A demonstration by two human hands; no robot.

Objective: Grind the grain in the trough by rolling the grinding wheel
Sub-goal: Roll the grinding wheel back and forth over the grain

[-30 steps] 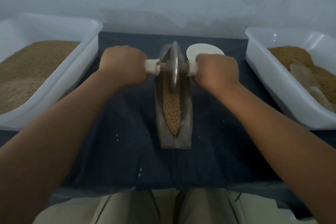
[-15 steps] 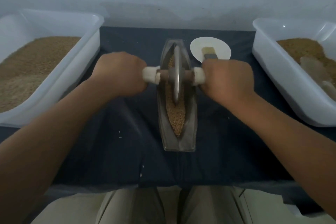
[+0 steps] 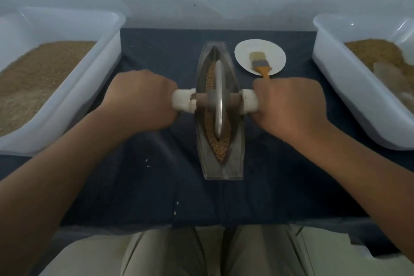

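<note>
We judge this to be the middle of a grinding stroke: our left hand (image 3: 143, 101) and right hand (image 3: 289, 105) are each curled in a fist round a white-wrapped end of the wooden axle (image 3: 234, 97). The grinding wheel (image 3: 219, 105) stands upright on its edge about midway along the trough (image 3: 220, 170). The trough is a long, boat-shaped metal dish lying near-to-far on the dark cloth of the surface (image 3: 145, 186). The grain (image 3: 220, 148) fills its groove, pale brown and, as far as we can tell, mostly whole kernels, so the work looks far from done. The next move calls for even downward pressure from both hands and a straight roll along the groove, so the thin, smooth disc does not climb the sloping walls or spill kernels. A bristle brush (image 3: 259, 63) rests on a round white plate (image 3: 246, 51) just right of the trough's far end. The left tub (image 3: 89, 87) and the right tub (image 3: 349, 96), both white plastic, hold brown grain or meal.
</note>
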